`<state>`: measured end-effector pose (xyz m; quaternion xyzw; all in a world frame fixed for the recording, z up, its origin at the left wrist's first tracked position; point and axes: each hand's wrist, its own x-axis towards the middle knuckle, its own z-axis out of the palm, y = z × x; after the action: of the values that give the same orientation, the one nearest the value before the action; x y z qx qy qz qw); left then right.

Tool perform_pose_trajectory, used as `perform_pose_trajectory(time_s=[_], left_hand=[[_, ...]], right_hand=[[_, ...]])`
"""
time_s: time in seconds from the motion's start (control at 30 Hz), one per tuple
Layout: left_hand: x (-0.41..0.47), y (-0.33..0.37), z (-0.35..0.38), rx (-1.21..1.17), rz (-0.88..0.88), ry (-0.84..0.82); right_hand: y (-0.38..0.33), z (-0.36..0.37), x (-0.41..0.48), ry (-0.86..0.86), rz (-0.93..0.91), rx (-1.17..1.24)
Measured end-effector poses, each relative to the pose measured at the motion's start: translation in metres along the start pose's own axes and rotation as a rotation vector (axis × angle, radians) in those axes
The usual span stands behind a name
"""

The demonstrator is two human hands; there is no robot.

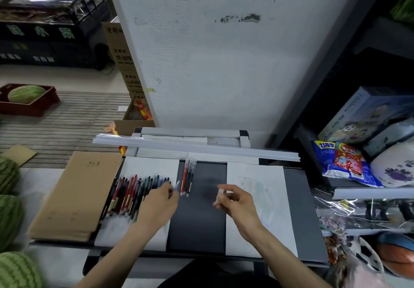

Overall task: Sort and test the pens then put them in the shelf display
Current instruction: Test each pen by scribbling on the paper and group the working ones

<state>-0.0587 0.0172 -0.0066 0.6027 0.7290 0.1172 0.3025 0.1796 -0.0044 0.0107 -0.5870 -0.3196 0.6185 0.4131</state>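
Many pens [134,196] lie in a loose fan on a white sheet [154,167] at the lower left of centre, with red, black, green and blue barrels side by side and overlapping. A small group [187,177] of red and dark pens lies apart, just right of that sheet, on the dark surface [201,220] at centre.

The left hand [160,202] sits at the right edge of the fan, fingers curled round a single pen [176,185] whose pale bluish end pokes out toward the small group. The right hand [237,202], right of centre, pinches a small pale piece [220,196] between thumb and fingertips. It looks like a cap, though blur leaves that uncertain.

The pens appear light, stiff and smooth, so they would likely roll or scatter if the fan were brushed. A thumb-and-two-finger hold at mid-barrel seems the surest grip, with the cap pulled straight off.

A second sheet [257,180] with faint scribbles lies beyond the right hand. A stack of brown notebooks [76,196] sits at the left, and long white strips [201,145] cross the far edge. Watermelons [9,175] line the left border, and snack packs [342,164] sit on a shelf at the right.
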Motion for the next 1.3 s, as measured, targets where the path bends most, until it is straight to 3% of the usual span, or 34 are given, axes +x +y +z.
perform_pose_trajectory(time_s=[0.1,0.2,0.33,0.6,0.77,0.93,1.03,1.3], left_hand=[[-0.014,0.015,0.001,-0.402,0.047,-0.161],[-0.036,0.035,-0.001,-0.539,0.134,-0.263],[-0.056,0.048,-0.003,-0.569,0.21,-0.279],[-0.063,0.054,-0.006,-0.551,0.203,-0.267],[-0.062,0.052,-0.009,-0.552,0.188,-0.235],[-0.065,0.054,-0.008,-0.554,0.203,-0.235],[-0.063,0.056,-0.005,-0.647,0.152,-0.254],[-0.061,0.07,-0.015,-1.083,-0.161,-0.517]], right_hand=[[-0.011,0.003,-0.003,-0.005,0.064,0.23],[-0.023,0.007,-0.009,0.0,0.093,0.37],[-0.036,0.01,-0.016,-0.017,0.107,0.451],[-0.039,0.018,-0.03,-0.016,0.0,0.263],[-0.041,0.015,-0.028,0.012,-0.021,0.348],[-0.038,0.02,-0.031,-0.074,-0.076,0.204],[-0.033,0.024,-0.031,-0.074,-0.077,0.21],[-0.039,0.023,-0.026,-0.083,-0.118,0.226]])
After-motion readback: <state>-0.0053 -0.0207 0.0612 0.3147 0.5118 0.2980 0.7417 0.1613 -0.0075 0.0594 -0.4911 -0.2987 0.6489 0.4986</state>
